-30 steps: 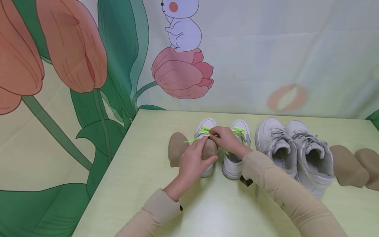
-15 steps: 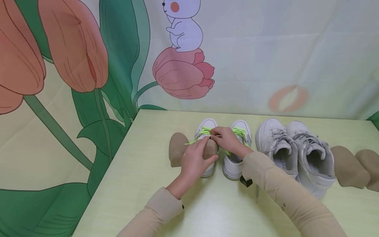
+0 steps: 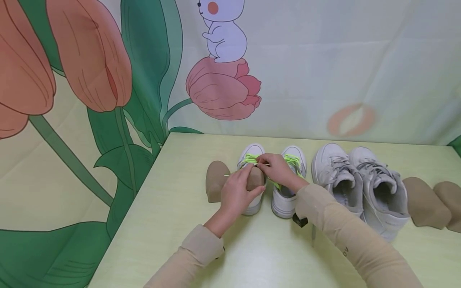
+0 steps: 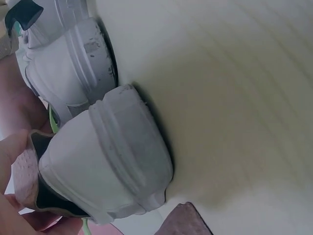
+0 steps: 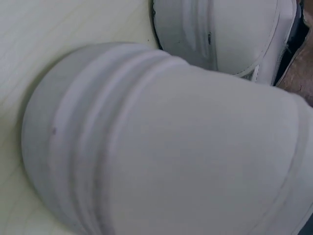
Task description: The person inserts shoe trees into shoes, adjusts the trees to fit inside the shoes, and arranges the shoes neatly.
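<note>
A white sneaker (image 3: 253, 150) with lime-green laces (image 3: 249, 159) stands under both hands, toe pointing away. A brown moulded shoe insert (image 3: 256, 179) sticks up from its opening. My left hand (image 3: 235, 193) grips that insert, fingers on its left side and thumb near the heel side. In the left wrist view the insert (image 4: 27, 176) rises out of the sneaker's heel (image 4: 112, 156). My right hand (image 3: 280, 169) has curled fingers pinching the sneaker's tongue just ahead of the insert; the fingertips are partly hidden. Its matching sneaker (image 3: 283, 206) stands beside it, under my right wrist.
Another brown insert (image 3: 216, 182) lies left of the sneakers. On the right stands a larger pair of greyish-white sneakers (image 3: 383, 200) with grey laces, then two more brown inserts (image 3: 426, 202). A tulip-printed cloth (image 3: 299, 80) hangs behind the pale table (image 3: 162, 224).
The left hand has shifted slightly, its fingertips closer to the front of the insert. The green lace end on the left shows less. The right hand stays nearly where it was.
</note>
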A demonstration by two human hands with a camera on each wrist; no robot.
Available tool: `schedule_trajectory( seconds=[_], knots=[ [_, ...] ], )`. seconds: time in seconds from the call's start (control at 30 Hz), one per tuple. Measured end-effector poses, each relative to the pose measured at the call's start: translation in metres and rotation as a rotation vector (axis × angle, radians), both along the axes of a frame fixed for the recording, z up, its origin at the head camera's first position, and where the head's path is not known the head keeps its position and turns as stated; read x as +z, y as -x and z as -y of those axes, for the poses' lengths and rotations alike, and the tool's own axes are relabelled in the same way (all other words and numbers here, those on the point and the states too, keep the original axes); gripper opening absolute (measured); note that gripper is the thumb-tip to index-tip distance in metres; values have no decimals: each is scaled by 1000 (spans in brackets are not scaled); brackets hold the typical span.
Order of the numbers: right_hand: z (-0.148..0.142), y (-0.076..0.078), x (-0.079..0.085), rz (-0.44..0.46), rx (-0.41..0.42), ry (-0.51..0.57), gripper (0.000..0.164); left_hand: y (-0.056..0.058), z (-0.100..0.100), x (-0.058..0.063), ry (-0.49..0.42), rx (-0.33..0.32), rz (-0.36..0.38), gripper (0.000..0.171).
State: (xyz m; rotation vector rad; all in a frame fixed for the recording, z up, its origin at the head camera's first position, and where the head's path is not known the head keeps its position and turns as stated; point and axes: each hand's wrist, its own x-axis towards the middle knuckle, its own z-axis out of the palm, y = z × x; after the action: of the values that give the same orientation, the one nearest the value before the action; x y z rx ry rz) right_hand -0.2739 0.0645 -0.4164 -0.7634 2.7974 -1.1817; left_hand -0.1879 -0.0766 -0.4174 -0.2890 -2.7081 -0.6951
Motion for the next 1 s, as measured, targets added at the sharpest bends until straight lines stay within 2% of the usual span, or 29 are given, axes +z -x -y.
schedule_trajectory(
  seconds=[0.2, 0.47, 0.57, 0.73, 0.83, 1.0],
  knots=[
    [1, 0, -2, 8, 2, 9, 15, -2, 1, -4, -37, 63, 72, 72],
    [3, 4, 9, 27, 27, -80, 12, -3, 2, -6, -56, 68, 2, 67],
    [5, 4, 16, -8, 60, -158, 17, -4, 3, -7, -54, 73, -21, 66],
    [9, 4, 24, -108, 118, -289, 25, -4, 3, -7, -50, 72, -16, 66],
    [11, 5, 26, -167, 139, -343, 22, -4, 4, -6, -51, 56, -4, 67],
    [12, 8, 25, -229, 157, -375, 15, -4, 4, -5, -50, 36, 11, 68]
  ],
)
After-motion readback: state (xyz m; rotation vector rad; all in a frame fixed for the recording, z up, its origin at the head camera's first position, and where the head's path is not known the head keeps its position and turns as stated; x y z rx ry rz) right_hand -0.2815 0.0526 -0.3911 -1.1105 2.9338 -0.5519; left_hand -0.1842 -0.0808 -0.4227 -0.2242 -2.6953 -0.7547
